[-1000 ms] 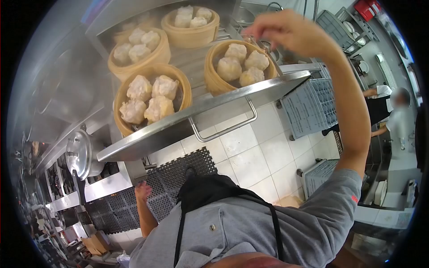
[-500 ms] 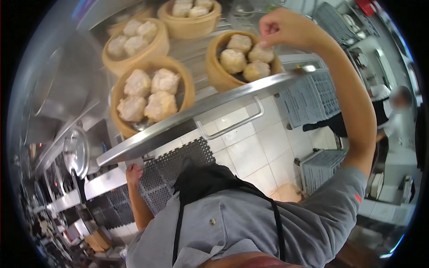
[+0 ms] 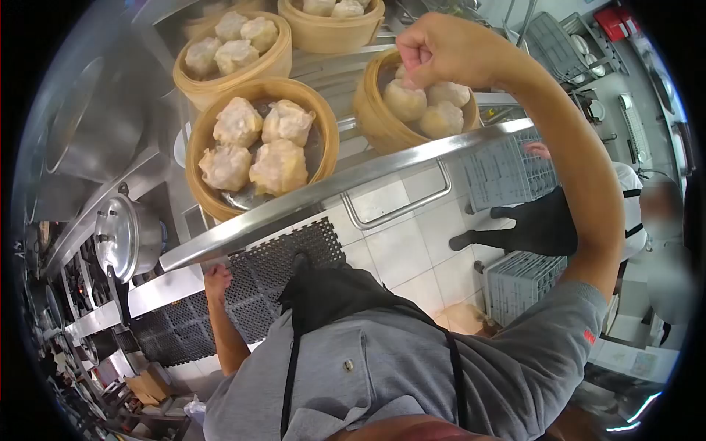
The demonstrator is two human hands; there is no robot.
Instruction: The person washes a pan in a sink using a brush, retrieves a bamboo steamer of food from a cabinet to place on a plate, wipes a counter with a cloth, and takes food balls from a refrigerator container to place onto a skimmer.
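My right hand (image 3: 448, 55) is over the right-hand bamboo steamer basket (image 3: 371, 117), its thumb and fingers pinched together close above a dumpling (image 3: 404, 101). Whatever the fingertips hold, if anything, is hidden. Several pale, wrinkled dumplings sit in that basket, partly covered by the hand. To its left, at the shelf edge, stands another bamboo steamer (image 3: 323, 121) with dumplings (image 3: 278, 167) in it. My left hand (image 3: 218, 282) hangs below the metal shelf's edge, fingers curled in, with nothing visible in it.
More filled steamers (image 3: 283, 62) stand farther back on the slatted metal shelf (image 3: 353, 88). A bar handle (image 3: 401, 218) juts out below its front rim. At left, a lidded pot (image 3: 125, 235) sits by the stove. On the right, a co-worker (image 3: 548, 220) stands near grey crates (image 3: 515, 279).
My right hand has shifted left, from the upper-right dumpling to above the upper-left one, still pinched. The shelf and baskets appear slightly shifted in view. The co-worker has changed position.
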